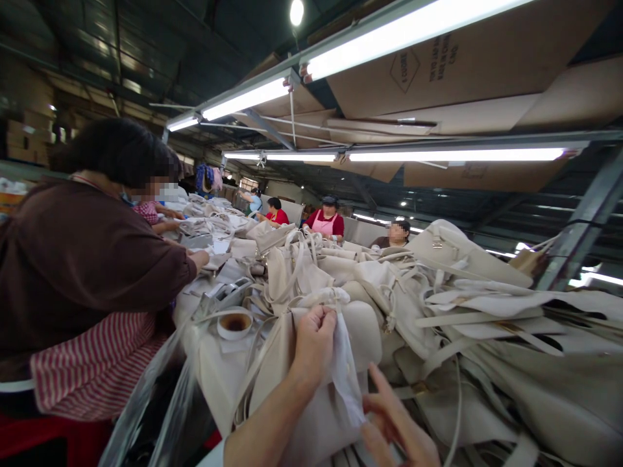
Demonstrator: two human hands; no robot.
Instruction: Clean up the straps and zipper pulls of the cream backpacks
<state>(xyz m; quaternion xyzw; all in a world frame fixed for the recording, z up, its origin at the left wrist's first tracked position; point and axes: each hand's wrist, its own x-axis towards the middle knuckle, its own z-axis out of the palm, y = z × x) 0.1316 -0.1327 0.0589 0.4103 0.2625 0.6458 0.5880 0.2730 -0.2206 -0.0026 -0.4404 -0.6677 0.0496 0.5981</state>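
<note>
Cloth [346,370] pinched in left hand [314,347] grip, above right hand [396,425]

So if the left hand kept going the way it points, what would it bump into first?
Probably the cream bag right above its knuckles: the left hand points up and away, already gripping white cloth there. Depth is hard to judge.

Dim workshop under a dark roof [121,45]. Long fluorescent tubes [403,32] on metal rails overhead, flattened cardboard sheets [467,65] laid above them. Grey steel post [579,227] at right. Stacked cartons [24,139] far left; co-workers [326,220] seated along the far side.
</note>
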